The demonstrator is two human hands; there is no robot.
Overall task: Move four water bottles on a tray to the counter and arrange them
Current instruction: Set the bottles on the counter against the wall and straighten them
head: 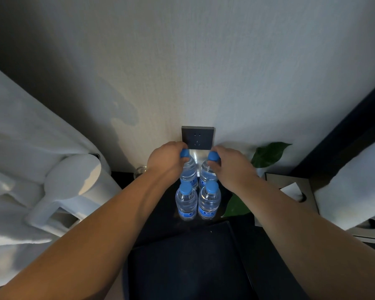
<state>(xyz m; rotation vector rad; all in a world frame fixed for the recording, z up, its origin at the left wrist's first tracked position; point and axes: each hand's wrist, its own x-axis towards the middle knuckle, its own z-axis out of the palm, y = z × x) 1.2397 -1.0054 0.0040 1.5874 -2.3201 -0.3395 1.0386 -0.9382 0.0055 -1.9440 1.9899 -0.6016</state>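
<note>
Several clear water bottles with blue caps stand close together in a square on the dark counter (160,224), against the wall. My left hand (167,162) grips the neck of the back left bottle (189,172). My right hand (229,167) grips the neck of the back right bottle (206,175). The front left bottle (186,202) and the front right bottle (209,201) stand untouched just before them. A dark tray (182,267) lies on the counter nearer to me, with nothing on it.
A dark wall socket (197,137) sits just above the bottles. A white kettle (74,191) stands at the left under white cloth (19,137). Green leaves (268,154), a tissue box (290,189) and a small glass (140,171) flank the bottles.
</note>
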